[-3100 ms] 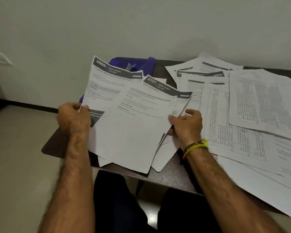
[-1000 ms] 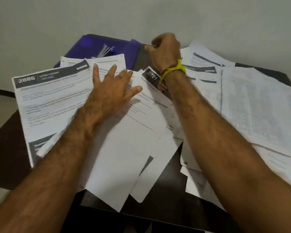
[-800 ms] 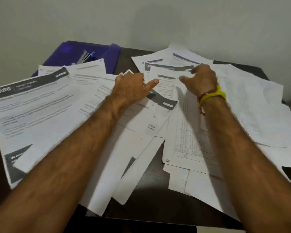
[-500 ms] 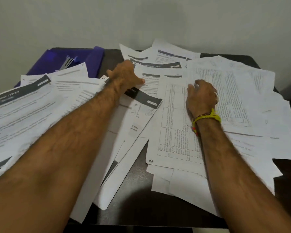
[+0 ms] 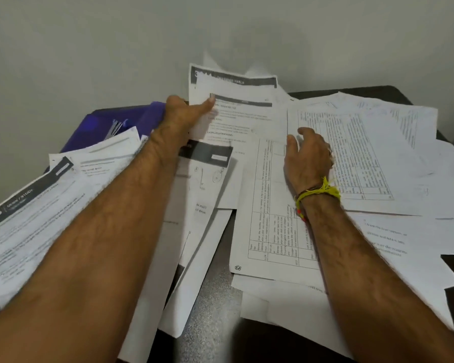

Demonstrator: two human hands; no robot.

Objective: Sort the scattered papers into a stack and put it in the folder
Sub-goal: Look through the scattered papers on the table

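Both forearms reach forward over a dark table [image 5: 215, 305] covered with loose printed sheets. The left hand [image 5: 184, 117] is raised at the far side, thumb on the front and the other digits behind, pinching the left edge of a small bunch of papers [image 5: 236, 111] so that it tilts up off the table toward the wall [image 5: 116, 48]. The right hand [image 5: 308, 158] lies palm down, fingers relaxed and slightly spread, resting on a sheet with a ruled table [image 5: 270, 218] just beside the lifted bunch. A yellow thread band [image 5: 320, 192] circles the right wrist.

The scattered papers [image 5: 378, 158] overlap across the right and near parts of the table; more lie under the left forearm. The purple folder [image 5: 110, 127] sits open at the far left corner, partly covered by sheets, with a metal clip visible inside.

The sheet at the near left [image 5: 37, 224] has a dark header band showing the digits "886", the first character cut off by the frame edge. The lifted top page has a dark header whose number begins with "3"; the rest is blurred. Body text and table entries elsewhere are too small or smeared to read.
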